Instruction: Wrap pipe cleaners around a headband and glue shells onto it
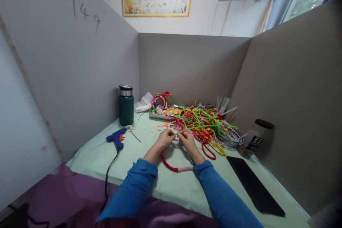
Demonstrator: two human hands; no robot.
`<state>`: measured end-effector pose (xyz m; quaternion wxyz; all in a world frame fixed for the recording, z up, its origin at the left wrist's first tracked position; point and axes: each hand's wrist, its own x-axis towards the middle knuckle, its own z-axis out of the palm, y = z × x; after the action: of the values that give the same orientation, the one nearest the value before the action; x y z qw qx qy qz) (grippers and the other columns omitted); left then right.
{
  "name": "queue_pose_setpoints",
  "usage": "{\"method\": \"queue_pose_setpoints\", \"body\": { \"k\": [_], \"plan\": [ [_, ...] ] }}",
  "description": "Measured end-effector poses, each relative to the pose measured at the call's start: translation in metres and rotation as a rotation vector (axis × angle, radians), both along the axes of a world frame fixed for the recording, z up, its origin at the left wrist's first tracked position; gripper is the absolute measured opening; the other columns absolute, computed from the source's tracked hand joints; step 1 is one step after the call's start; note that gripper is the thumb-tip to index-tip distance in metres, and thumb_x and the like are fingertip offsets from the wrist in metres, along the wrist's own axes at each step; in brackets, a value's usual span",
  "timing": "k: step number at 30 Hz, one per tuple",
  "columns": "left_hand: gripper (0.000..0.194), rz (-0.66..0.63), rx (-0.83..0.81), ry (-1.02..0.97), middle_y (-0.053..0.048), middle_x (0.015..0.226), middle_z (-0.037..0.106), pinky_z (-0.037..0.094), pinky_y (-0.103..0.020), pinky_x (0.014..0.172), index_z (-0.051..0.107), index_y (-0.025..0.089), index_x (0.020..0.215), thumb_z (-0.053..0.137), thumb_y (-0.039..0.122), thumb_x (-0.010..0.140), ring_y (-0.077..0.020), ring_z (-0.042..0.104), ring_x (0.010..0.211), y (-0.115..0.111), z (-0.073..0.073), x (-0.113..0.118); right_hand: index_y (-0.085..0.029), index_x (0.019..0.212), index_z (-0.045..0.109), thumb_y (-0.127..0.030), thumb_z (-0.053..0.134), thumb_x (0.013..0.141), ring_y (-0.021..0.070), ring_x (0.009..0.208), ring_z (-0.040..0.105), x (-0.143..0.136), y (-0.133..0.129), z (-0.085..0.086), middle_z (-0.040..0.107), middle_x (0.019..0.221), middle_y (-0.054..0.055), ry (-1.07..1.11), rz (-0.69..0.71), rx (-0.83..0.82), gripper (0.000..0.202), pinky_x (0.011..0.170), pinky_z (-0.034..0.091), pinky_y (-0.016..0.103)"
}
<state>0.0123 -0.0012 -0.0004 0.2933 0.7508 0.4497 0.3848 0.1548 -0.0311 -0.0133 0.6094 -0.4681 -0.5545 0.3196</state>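
Observation:
My left hand (166,139) and my right hand (187,142) are close together over the middle of the table, fingers pinched. Between their fingertips runs a bright green pipe cleaner (196,128), its free end reaching right toward the pile. Just below the hands lies a hoop (170,167), wrapped in fuzzy red with a pale pink stretch at the front. My hands and right forearm cover part of the hoop. I cannot tell whether the green strand is wound on it.
A tangled pile of coloured pipe cleaners (211,117) spreads behind my hands, beside a metal tray (160,115) of small decorations. On the left are a blue glue gun (117,138) with a cord and a green bottle (126,108). A jar (253,137) and black flat object (253,185) lie right.

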Motion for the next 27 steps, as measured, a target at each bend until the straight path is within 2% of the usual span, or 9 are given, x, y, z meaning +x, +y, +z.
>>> {"method": "queue_pose_setpoints", "body": {
  "k": [8,13,20,24,27],
  "plan": [
    [0.016,-0.047,0.061,0.054,-0.001,0.070,0.064,0.039,-0.021,0.064,0.065,0.015,0.073,0.054,0.026,0.076,-0.0124,0.054,0.067,0.001,0.002,-0.001,-0.016,0.073,0.067,-0.048,0.070,0.062,0.0144,0.056,0.049,0.001,0.001,-0.001,0.060,0.061,0.001,0.026,0.046,-0.017,0.034,0.050,0.037,0.026],
    [0.016,-0.034,0.048,0.050,-0.001,0.070,0.065,0.040,-0.021,0.064,0.066,0.015,0.073,0.054,0.025,0.075,-0.0126,0.055,0.068,-0.002,0.004,-0.001,-0.017,0.071,0.068,-0.045,0.070,0.061,0.0167,0.060,0.053,0.002,0.002,-0.002,0.062,0.062,0.002,0.024,0.056,0.006,0.030,0.052,0.040,0.027],
    [0.013,0.024,-0.102,0.009,0.002,0.055,0.056,0.037,-0.021,0.055,0.067,0.015,0.069,0.057,0.023,0.068,-0.0120,0.051,0.057,-0.005,0.009,-0.002,-0.017,0.072,0.068,-0.039,0.068,0.067,0.0195,0.066,0.058,0.001,0.006,-0.010,0.066,0.067,0.005,-0.070,-0.029,0.095,0.023,0.064,0.045,0.033],
    [0.010,0.082,-0.180,-0.019,0.004,0.048,0.050,0.035,-0.021,0.051,0.065,0.016,0.065,0.056,0.020,0.064,-0.0106,0.048,0.050,-0.002,0.006,-0.002,-0.020,0.072,0.068,-0.032,0.066,0.069,0.0206,0.071,0.059,-0.002,0.000,-0.004,0.066,0.071,0.005,-0.153,-0.076,0.179,0.013,0.070,0.045,0.033],
    [0.011,0.101,-0.214,-0.038,0.004,0.046,0.047,0.033,-0.020,0.047,0.064,0.016,0.065,0.054,0.019,0.064,-0.0096,0.046,0.045,0.000,0.004,-0.002,-0.021,0.070,0.068,-0.030,0.065,0.069,0.0205,0.073,0.059,-0.003,-0.005,0.002,0.066,0.072,0.004,-0.169,-0.031,0.208,0.010,0.072,0.044,0.033]
  ]
}}
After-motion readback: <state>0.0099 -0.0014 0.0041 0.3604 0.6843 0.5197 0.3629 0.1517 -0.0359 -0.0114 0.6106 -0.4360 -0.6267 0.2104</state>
